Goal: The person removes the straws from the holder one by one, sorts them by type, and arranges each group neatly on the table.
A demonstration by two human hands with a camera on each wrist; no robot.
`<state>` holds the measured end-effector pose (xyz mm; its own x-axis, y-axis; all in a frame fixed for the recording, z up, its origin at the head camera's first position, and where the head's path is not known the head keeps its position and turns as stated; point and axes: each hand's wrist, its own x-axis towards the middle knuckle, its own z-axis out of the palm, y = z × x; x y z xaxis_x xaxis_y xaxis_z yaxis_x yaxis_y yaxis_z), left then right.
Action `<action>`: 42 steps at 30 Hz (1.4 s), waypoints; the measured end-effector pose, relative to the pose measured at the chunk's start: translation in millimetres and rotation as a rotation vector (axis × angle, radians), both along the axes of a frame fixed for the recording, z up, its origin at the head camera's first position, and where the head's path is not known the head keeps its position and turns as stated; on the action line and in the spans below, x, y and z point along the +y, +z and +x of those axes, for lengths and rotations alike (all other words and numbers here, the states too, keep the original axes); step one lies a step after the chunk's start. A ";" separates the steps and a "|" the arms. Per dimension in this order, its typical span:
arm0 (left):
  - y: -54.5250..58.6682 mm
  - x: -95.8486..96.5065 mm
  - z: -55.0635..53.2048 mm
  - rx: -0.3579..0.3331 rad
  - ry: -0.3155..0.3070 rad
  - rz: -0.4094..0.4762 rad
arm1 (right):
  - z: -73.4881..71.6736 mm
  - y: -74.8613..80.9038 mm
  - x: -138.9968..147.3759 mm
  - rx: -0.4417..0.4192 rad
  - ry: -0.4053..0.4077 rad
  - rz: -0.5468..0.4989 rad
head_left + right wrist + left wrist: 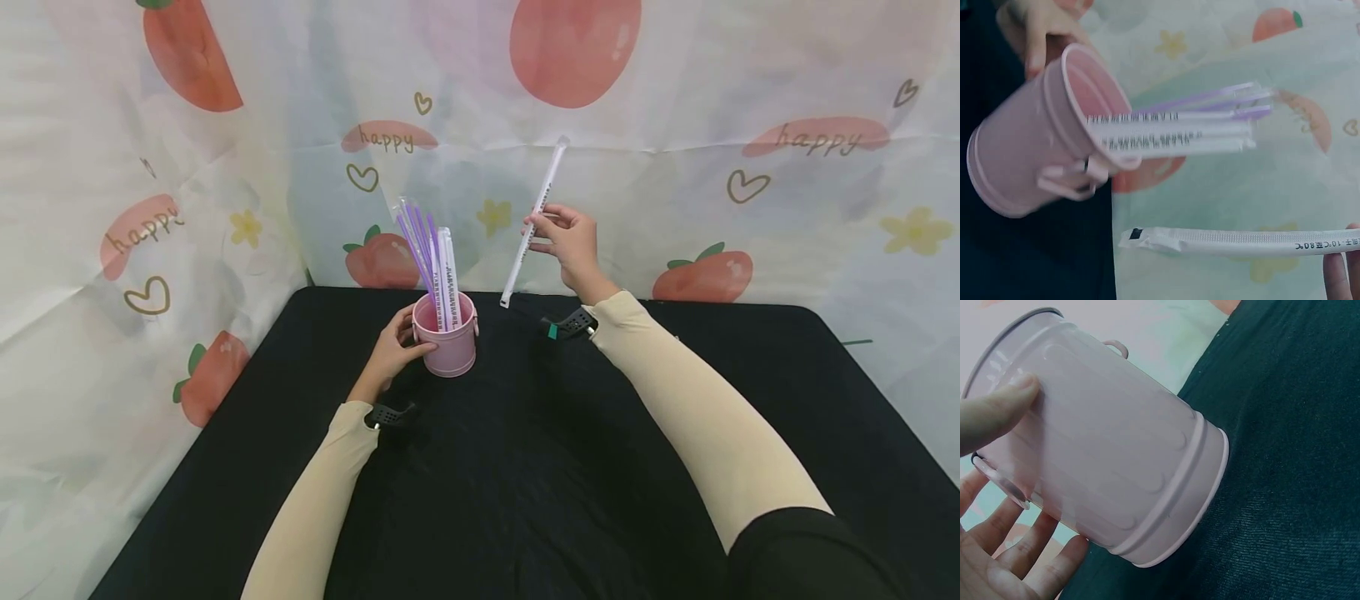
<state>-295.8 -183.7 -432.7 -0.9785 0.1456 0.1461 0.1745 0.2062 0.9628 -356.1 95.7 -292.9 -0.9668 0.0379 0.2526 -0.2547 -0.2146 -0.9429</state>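
Observation:
A small pink bucket (451, 354) stands on the black-covered table, holding purple straws (417, 242) and several straws in white printed paper wrappers (447, 279). My left hand (392, 350) grips the bucket's left side, its thumb across the front and the other fingers round the back, by a side handle (1000, 481). To the right of the bucket, my right hand (567, 243) pinches a paper-wrapped straw (517, 271) between thumb and fingers. This straw is held at a slant, top leaning right, its lower end beside and above the bucket's rim.
Black cloth covers the table (510, 500). Behind and to the left hangs a pale curtain (645, 179) printed with fruit, hearts and flowers. Each wrist wears a dark strap, such as the right strap (573, 323).

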 end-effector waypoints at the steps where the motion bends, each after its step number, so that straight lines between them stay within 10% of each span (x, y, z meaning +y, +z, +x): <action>1: 0.8 0.3 0.7 -0.007 -0.002 0.006 | -0.2 -0.6 4.6 0.001 0.000 0.012; 9: 20.2 4.7 14.4 -0.009 -0.022 0.020 | -0.1 -3.2 40.2 0.000 0.008 0.168; 18: -0.2 1.2 0.6 0.012 -0.001 0.004 | 4.2 -6.7 76.7 -0.017 0.017 0.493; 26: 8.4 4.6 6.8 -0.023 -0.006 0.028 | 4.4 -12.8 100.5 -0.026 0.077 0.746; 42: 25.3 10.1 20.7 -0.014 -0.015 0.036 | -8.8 -30.9 114.5 0.044 0.374 1.100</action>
